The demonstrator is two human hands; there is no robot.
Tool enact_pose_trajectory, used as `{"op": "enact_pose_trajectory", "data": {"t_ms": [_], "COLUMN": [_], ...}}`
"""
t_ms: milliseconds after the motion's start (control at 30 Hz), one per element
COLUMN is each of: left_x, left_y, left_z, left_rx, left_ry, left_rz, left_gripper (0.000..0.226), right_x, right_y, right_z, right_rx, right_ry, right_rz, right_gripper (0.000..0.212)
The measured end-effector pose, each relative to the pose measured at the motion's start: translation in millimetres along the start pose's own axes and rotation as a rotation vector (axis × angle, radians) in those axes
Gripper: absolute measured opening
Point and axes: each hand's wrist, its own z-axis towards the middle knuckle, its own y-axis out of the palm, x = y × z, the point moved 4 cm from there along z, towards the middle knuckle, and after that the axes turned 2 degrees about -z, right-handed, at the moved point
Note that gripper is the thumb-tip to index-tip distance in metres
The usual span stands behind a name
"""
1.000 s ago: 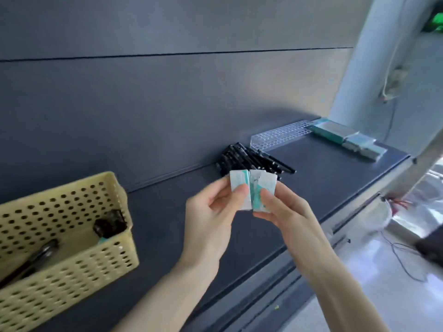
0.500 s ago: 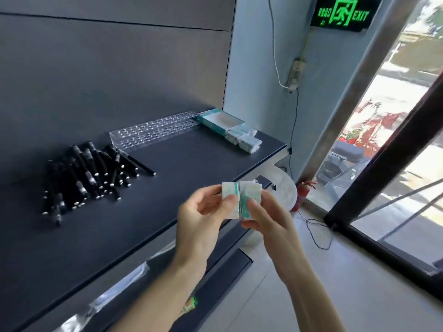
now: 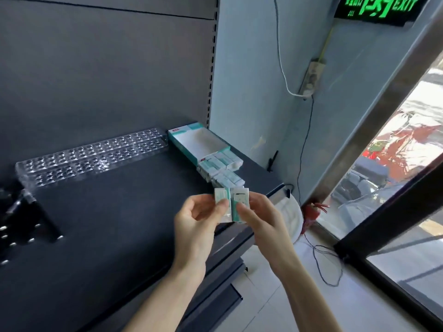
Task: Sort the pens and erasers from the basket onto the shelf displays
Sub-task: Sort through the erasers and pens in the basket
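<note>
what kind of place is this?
Likely a small stationery shop: a dark retail shelf with a slotted upright, an open box of packaged erasers beside a clear pen rack, and a lit exit sign.

Bare shelf (image 3: 115, 212) is lying open ahead of me, letting my reach pass toward the back. The clear rack (image 3: 91, 156) is lining the rear, the eraser box (image 3: 199, 144) and loose erasers (image 3: 223, 171) are crowding the right corner, and pens (image 3: 21, 224) are blocking the left.
</note>
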Motion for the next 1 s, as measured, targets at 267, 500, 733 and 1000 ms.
{"op": "enact_pose_trajectory", "data": {"t_ms": [267, 500, 733, 1000], "left_x": [-27.7, -37.5, -33.2, -38.7], "left_y": [24.1, 33.5, 49.9, 63.8], "left_z": [43.6, 49.5, 59.1, 65.8], "left_rx": [0.349, 0.679, 0.714, 0.691], "left_ry": [0.118, 0.206, 0.114, 0.114], "left_rz": [0.070, 0.388, 0.757, 1.014], "left_gripper": [0.020, 0.016, 0.013, 0.029], "right_x": [18.0, 39.9, 39.4, 48.2], "right_y": [-39.1, -60.0, -57.8, -63.9], "right_z": [93.1, 154.3, 175.3, 184.2], "right_rx": [-0.179, -0.346, -0.478, -0.427], "right_ry": [0.035, 0.000, -0.107, -0.269], "right_rz": [-0.028, -0.246, -0.452, -0.665], "right_gripper": [0.020, 0.028, 0.015, 0.038]}}
